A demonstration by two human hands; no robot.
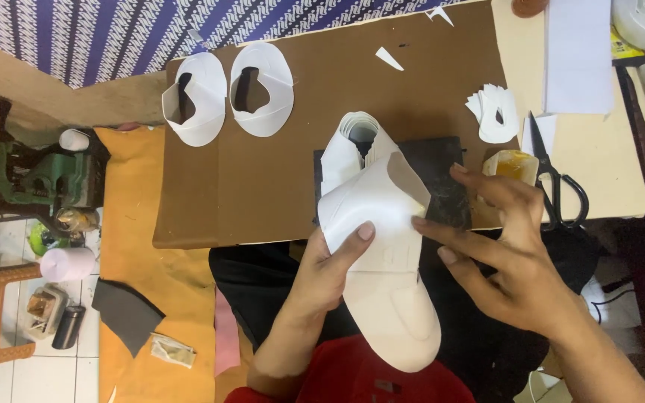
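A white shoe upper [382,261] made of several joined flat pieces sits in front of me over my lap. My left hand [330,272] grips its left side, thumb on top of the white material. From the right, my right hand [502,254] touches the upper's right edge with its fingertips, fingers spread. A stack of white cut pieces [352,145] lies just beyond the upper, beside a black square pad [442,186] on the brown board [263,186].
Two white cut-out pieces [194,97] [263,88] lie at the board's far left. A small white stack [496,113], a yellow glue pot [513,164], black scissors [554,179] and white sheets [578,56] sit to the right. A green sewing machine [39,179] stands at left.
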